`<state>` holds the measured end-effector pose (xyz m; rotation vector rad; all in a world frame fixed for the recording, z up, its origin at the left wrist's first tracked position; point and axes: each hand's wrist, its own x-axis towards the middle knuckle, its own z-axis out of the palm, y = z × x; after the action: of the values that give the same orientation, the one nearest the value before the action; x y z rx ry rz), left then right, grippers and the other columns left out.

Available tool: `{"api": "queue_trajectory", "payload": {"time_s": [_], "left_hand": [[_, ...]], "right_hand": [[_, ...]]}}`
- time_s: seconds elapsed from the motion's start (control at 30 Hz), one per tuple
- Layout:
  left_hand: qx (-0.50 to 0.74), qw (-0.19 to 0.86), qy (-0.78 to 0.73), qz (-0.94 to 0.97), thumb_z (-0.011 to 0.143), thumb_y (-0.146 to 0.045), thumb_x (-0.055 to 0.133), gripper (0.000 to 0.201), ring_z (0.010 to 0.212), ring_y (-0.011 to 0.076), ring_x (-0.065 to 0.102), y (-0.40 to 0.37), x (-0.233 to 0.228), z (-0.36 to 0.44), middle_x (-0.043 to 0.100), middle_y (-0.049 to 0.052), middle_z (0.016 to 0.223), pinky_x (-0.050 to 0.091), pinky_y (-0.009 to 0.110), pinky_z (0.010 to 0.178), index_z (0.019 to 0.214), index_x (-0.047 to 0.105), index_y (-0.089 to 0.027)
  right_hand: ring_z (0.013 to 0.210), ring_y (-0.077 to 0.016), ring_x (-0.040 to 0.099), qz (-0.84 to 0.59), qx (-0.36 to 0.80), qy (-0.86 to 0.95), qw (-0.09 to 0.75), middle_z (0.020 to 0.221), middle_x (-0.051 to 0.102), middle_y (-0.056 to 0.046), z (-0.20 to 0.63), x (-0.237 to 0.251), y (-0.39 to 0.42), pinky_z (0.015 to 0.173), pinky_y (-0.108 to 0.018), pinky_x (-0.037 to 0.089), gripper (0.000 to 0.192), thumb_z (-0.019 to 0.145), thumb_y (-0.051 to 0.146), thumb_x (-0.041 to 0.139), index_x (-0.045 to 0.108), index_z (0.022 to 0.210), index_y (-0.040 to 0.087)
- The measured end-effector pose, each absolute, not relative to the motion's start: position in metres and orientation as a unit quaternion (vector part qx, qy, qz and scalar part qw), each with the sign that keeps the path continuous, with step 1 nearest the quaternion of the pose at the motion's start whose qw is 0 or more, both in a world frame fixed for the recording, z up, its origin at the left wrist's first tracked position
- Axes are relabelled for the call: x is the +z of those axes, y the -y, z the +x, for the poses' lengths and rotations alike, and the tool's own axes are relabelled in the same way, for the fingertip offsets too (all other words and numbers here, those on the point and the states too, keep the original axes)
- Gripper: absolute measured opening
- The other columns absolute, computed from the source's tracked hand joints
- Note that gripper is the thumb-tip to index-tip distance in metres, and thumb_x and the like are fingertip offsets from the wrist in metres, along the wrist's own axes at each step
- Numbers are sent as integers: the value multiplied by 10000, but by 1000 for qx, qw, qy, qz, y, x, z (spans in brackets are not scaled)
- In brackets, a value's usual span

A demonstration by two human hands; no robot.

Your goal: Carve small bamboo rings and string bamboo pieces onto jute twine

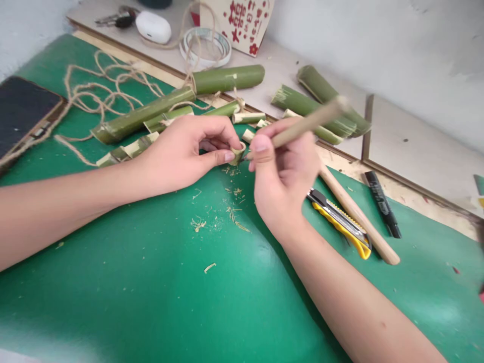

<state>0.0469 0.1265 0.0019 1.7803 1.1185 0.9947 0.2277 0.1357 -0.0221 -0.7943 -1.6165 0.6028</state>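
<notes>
Green mat [151, 282]: It covers most of the table, and both arms lie over it.
Wall [378, 45]: It is pale and runs along the back.
Long bamboo tube [141, 115]: It lies tilted on the mat behind the left hand, with its far end near the fat tube.
Fat bamboo tube [228, 78]: It lies flat at the back edge of the mat.
Split bamboo pieces [321, 103]: They lie in a bunch to the right, behind the right hand.
Rope [102, 83]: It is loose and curly, and it runs over the mat to the bamboo tubes.
Dark board [20, 111]: It lies at the far left of the mat.
Left hand [185, 151]: It is closed, and its thumb and fingers pinch the small bamboo ring.
Right hand [283, 171]: It is closed around the wooden stick tool, like holding a pencil.
Wooden stick tool [310, 121]: It slants up to the right and looks blurry. Its low tip is at the ring.
Wooden handle [357, 214]: It lies on the mat just right of the right hand.
Yellow knife [340, 222]: It lies right beside the wooden handle, touching it or nearly so.
Black pen [381, 201]: It lies near the mat's right edge.
Tape roll [204, 46]: It sits at the back by a box with red signs [247, 22].
White case [153, 26]: It sits at the back, next to some keys [117, 19].
Small bamboo ring [238, 151]: It is in the middle, just above the mat, between the two hands.
Shavings [230, 206]: Tiny bits lie on the mat under the hands.
</notes>
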Motion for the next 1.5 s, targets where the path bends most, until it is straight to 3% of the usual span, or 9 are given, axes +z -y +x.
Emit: {"api": "queue_trajectory", "payload": {"time_s": [0.1, 0.2, 0.4, 0.6, 0.77, 1.13, 1.3, 1.5], "left_hand": [[400, 389, -442, 703, 899, -152, 718, 70, 836, 143, 723, -127, 2, 49, 773, 17, 922, 605, 296, 782, 950, 742, -194], [402, 405, -439, 694, 902, -143, 718, 68, 823, 143, 728, -127, 3, 50, 770, 17, 907, 612, 293, 766, 939, 739, -196], [400, 406, -443, 692, 909, -166, 728, 63, 847, 157, 737, -127, 2, 49, 783, 19, 941, 622, 328, 802, 949, 745, -212], [396, 409, -443, 692, 909, -191, 729, 49, 852, 163, 732, -127, 3, 48, 780, 9, 928, 627, 345, 811, 941, 745, -224], [395, 410, -444, 692, 909, -196, 733, 48, 851, 172, 732, -128, 2, 48, 784, 9, 926, 630, 359, 810, 938, 751, -228], [401, 411, -454, 681, 888, -254, 794, 59, 879, 199, 761, -126, 1, 50, 789, 14, 923, 638, 360, 850, 912, 765, -208], [405, 423, -449, 675, 893, -272, 797, 64, 897, 208, 767, -127, 1, 50, 793, 16, 938, 637, 371, 876, 920, 765, -223], [404, 422, -454, 672, 883, -263, 802, 61, 883, 199, 762, -127, 0, 49, 792, 18, 945, 634, 364, 878, 916, 769, -224]], "right_hand": [[657, -121, 545, -343, 257, 684, 590, 839, 548, 24, 228, -23, -136, 606, -296, 511, 199, 1063, 434, 557, 525, 964, 264], [641, -121, 563, -336, 294, 711, 543, 774, 546, 38, 229, -22, -136, 610, -294, 530, 222, 1047, 468, 583, 560, 961, 265], [675, -109, 587, -321, 279, 699, 575, 811, 557, 41, 229, -21, -135, 663, -301, 545, 151, 1051, 374, 605, 578, 957, 259], [869, -149, 690, -327, 286, 702, 565, 893, 618, 17, 230, -22, -135, 751, -338, 607, 184, 1078, 419, 537, 568, 994, 258], [922, -153, 708, -322, 293, 708, 556, 940, 645, 9, 230, -24, -136, 761, -335, 624, 187, 1070, 428, 551, 581, 1009, 254], [837, -146, 694, -315, 280, 713, 560, 848, 625, 18, 229, -23, -136, 707, -325, 624, 169, 1069, 417, 561, 593, 998, 267], [662, -110, 574, -322, 263, 700, 581, 816, 569, 33, 229, -22, -135, 617, -303, 530, 99, 1048, 301, 604, 592, 959, 260], [677, -114, 571, -332, 274, 683, 590, 836, 563, 31, 228, -19, -134, 659, -314, 528, 105, 1049, 288, 597, 580, 951, 252]]}}
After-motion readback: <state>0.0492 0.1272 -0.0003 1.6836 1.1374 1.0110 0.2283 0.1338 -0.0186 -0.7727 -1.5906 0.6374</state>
